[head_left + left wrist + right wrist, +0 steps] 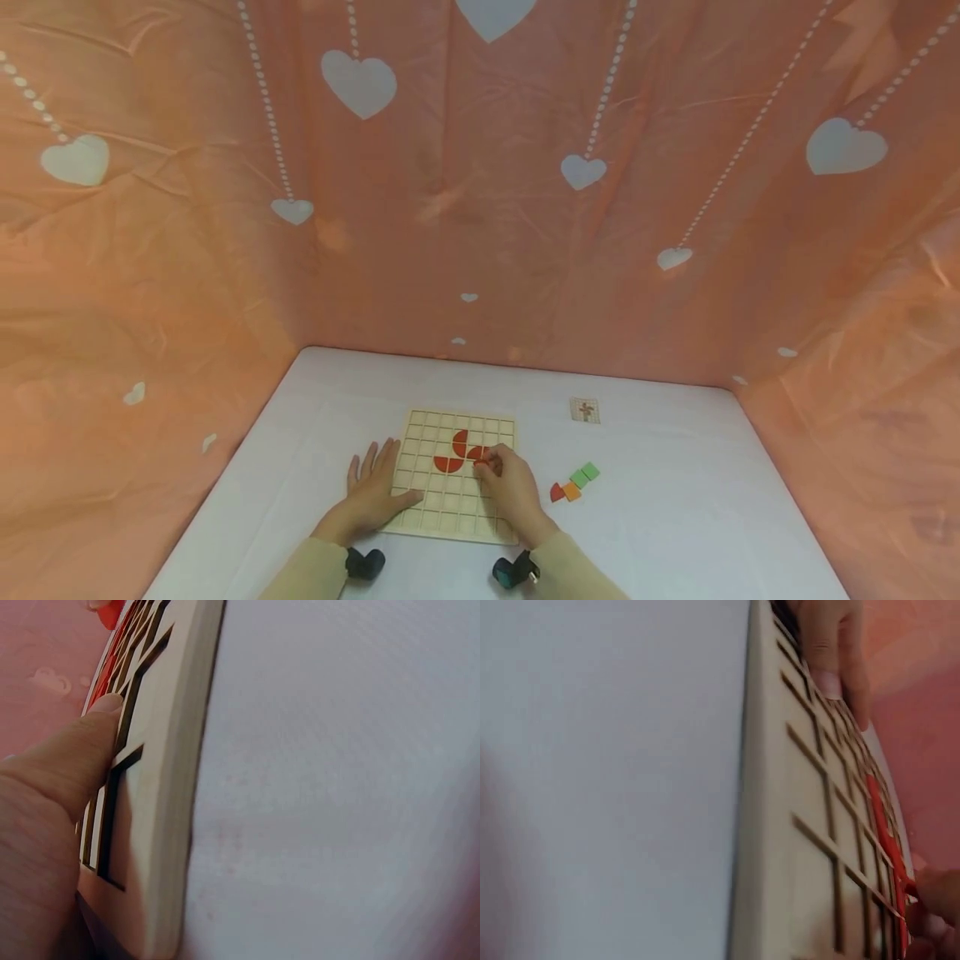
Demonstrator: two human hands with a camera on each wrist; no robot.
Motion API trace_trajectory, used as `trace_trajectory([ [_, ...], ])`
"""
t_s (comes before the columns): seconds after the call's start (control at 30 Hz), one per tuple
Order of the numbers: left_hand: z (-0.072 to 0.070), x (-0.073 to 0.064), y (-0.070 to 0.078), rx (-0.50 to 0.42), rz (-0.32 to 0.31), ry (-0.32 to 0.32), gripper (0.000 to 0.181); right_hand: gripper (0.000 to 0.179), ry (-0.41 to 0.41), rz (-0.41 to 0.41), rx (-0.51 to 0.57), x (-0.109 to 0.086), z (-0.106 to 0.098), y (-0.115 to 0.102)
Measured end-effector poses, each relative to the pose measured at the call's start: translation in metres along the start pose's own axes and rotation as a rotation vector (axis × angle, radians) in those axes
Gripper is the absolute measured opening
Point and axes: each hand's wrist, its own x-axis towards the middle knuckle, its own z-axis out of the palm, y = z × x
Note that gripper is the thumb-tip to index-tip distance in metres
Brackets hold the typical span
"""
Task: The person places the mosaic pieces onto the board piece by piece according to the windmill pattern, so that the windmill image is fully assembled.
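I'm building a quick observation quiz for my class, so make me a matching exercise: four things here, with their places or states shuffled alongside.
Column one
1. Bare left hand
2. Bare right hand
3. Small square card with a printed pattern
4. Orange square tile

Column two
A. Between a loose red piece with a curved edge and a green square tile
B. Pinching a small red piece
C. On the white table, beyond the loose tiles
D. At the left edge of the light wooden grid board, thumb on top

Pairs: 1-D, 2-B, 3-C, 4-A

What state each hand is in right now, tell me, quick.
Left hand: open, resting on the grid board.
Right hand: closed, pinching a red piece.
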Motion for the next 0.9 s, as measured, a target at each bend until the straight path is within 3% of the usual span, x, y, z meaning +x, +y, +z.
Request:
trace_trajectory([
  [0.23,0.001,0.001,-0.001,0.008,-0.002,-0.008,0.108,0.010,0.061,0.004,-0.110,0.001,0.012,-0.002],
  [0.4,0.002,0.003,-0.004,0.017,0.002,-0.005,0.108,0.011,0.058,-0.009,-0.169,0.002,0.018,-0.003],
  [0.9,0.002,0.001,-0.002,0.015,0.013,0.007,0.107,0.013,0.038,-0.048,-0.190,0.002,0.022,-0.005],
])
